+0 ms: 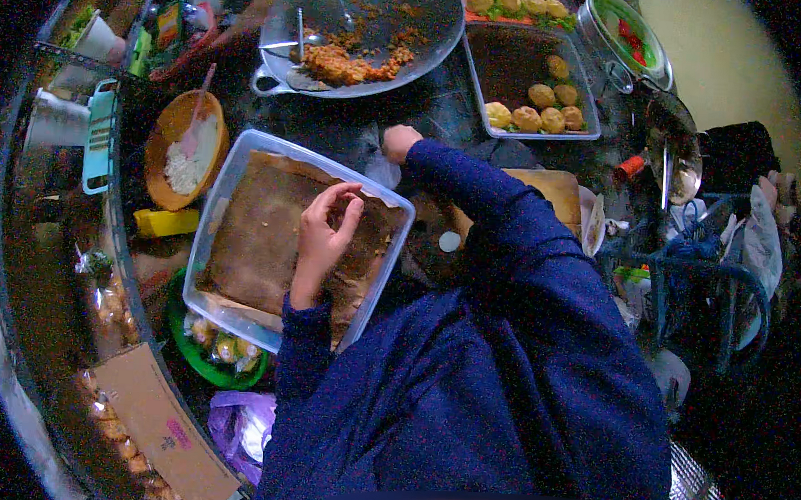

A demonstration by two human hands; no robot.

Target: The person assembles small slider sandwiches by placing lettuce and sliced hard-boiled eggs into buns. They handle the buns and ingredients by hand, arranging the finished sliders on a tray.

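Note:
My left hand (327,233) hovers over a clear plastic container (405,241) lined with brown paper (261,234). Its fingers curl loosely toward the thumb, with a gap between them and nothing visible inside. Beyond the container's far right corner, my right hand (401,144) is closed on a thin clear plastic bag (384,171) that hangs below the fingers. Crumbs and dark stains mark the paper lining.
A large metal wok (376,31) with orange-brown filling stands at the far side. Right of it, a plastic box (596,106) holds several round golden balls (542,96). At left are an orange bowl (156,160) of white powder and a green basket (187,352).

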